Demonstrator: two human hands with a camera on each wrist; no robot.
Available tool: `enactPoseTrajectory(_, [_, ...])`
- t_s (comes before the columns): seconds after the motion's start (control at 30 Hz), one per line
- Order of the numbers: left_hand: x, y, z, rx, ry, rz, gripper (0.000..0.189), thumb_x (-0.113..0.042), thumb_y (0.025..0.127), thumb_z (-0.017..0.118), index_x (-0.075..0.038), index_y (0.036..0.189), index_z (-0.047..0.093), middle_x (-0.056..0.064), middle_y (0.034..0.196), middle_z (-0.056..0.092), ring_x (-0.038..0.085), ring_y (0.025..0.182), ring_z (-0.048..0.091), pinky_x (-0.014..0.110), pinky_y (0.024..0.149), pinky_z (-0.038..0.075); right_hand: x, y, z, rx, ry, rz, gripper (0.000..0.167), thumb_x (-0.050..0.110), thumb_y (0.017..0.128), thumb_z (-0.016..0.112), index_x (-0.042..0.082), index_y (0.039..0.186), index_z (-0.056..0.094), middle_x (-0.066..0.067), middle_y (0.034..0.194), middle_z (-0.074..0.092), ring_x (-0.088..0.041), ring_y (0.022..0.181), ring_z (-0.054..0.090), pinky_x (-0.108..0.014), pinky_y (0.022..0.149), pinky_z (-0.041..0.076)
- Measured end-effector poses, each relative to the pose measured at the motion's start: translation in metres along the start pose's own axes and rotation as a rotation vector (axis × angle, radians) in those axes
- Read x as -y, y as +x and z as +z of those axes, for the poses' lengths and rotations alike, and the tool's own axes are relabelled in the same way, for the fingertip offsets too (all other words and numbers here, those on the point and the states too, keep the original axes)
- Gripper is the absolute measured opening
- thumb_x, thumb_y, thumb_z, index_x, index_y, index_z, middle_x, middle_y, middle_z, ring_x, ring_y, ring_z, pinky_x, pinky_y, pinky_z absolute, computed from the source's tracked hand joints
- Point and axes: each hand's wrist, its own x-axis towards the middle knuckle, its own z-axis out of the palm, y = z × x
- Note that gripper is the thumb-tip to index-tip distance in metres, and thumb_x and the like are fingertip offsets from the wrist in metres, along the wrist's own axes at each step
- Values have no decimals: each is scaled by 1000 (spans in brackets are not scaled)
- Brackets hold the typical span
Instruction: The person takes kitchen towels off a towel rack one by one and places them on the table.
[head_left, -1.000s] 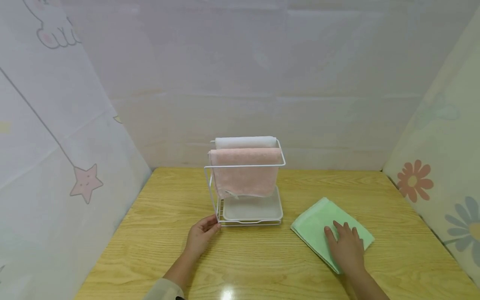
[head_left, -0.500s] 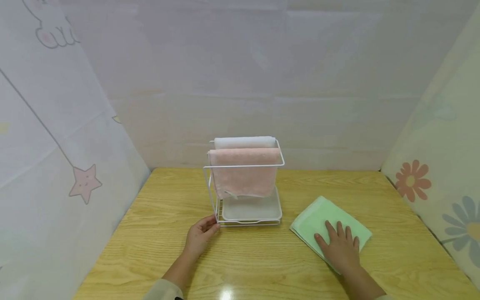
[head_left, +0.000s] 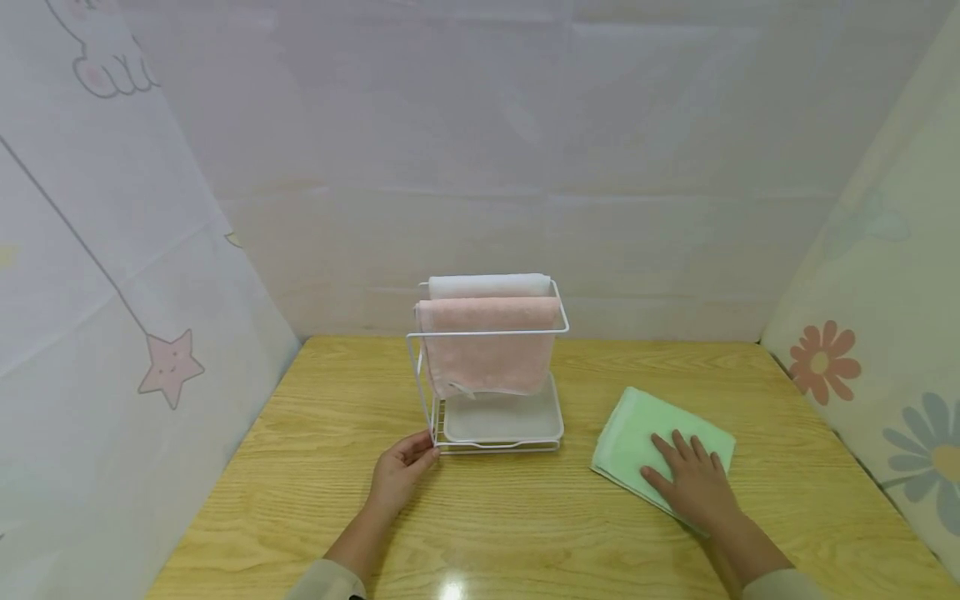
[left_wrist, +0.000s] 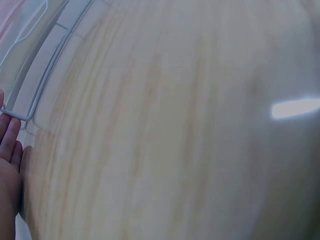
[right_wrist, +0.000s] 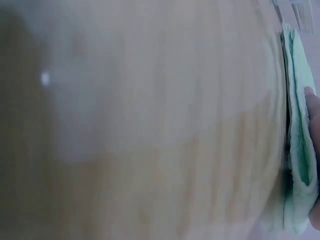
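Note:
In the head view my left hand [head_left: 396, 482] pinches the near left corner of a white wire rack [head_left: 487, 333]. The left wrist view shows that hand's fingers [left_wrist: 10, 142] at the rack's bottom wire. A pink towel [head_left: 491, 362] hangs over the rack's front bar, and a white towel [head_left: 489, 286] hangs behind it. Below them a white tray [head_left: 502, 423] sits in the rack's base. To the right lies a folded green towel [head_left: 637, 429], with my right hand [head_left: 696, 483] resting on top, fingers spread. Its folded layers show edge-on in the right wrist view.
Everything stands on a wooden table [head_left: 525, 517]. A pale cloth backdrop [head_left: 495, 150] rises behind the table's far edge, and patterned cloth walls stand on both sides, printed with a star [head_left: 172, 367] and flowers [head_left: 825, 364].
My right hand has spread its fingers on the green towel, and the towel has turned slightly on the table. The left hand and the rack have stayed in place.

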Motion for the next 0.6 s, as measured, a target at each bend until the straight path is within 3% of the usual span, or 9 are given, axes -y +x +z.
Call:
enactPoseTrajectory(0.3, [-3,-1,1,2,-4,-4,38,-7,88,73,7,122,64,25,119,67,-2,92,64,14,80,53,-18,5,-10,-9,-38,-39,65,51,96,56,11,145,45,-31,152,33,-61,136,23,-78,105,18])
enactPoseTrajectory(0.6, [1,1,0,0,-9,5,38,-6,87,73,7,122,64,26,119,67,-1,93,65,14,81,53,-29,7,-21,-23,-53,-6,66,48,97,56,7,147,41,-35,151,29,-62,135,21,-77,106,17])
